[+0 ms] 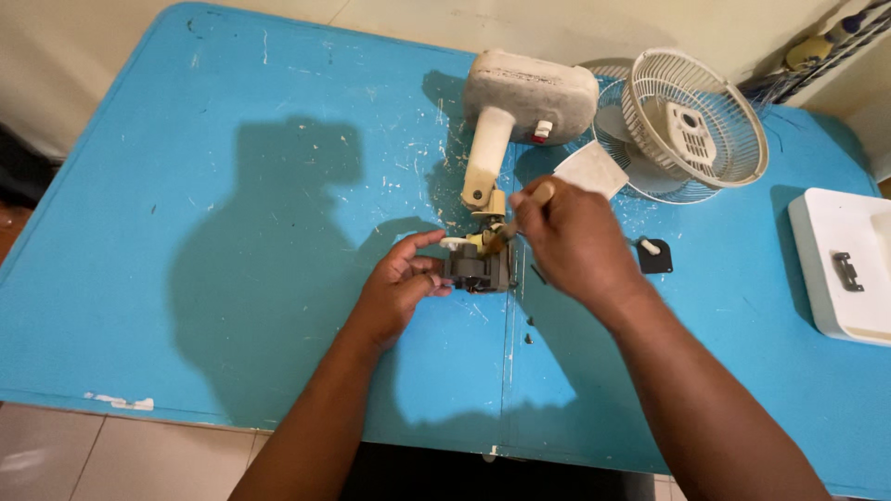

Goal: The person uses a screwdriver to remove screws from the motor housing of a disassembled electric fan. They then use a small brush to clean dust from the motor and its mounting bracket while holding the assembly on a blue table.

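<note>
Fan motor [480, 268], dark grey and blocky with a cream neck, sat on the blue worktop [232, 232]. Left hand [399, 283] fingers clasped its side; right hand [571, 237] fingers clamped a wooden-handled tool [520, 215].

Both forearms bare – no sleeves, rings, or watch.

A white wire fan guard [694, 119] lies at the far right of the blue table [232, 278], with a second flat guard [650, 176] under it and a pale square card [592, 169] leaning at its near edge. A small black plate [655, 257] with a white peg (perhaps a knob) sits nearer, and a few dark screws [527, 338] lie by the table's middle seam. At the right edge rests a white plastic housing [840, 269] carrying a small dark metal clip [845, 270].
</note>
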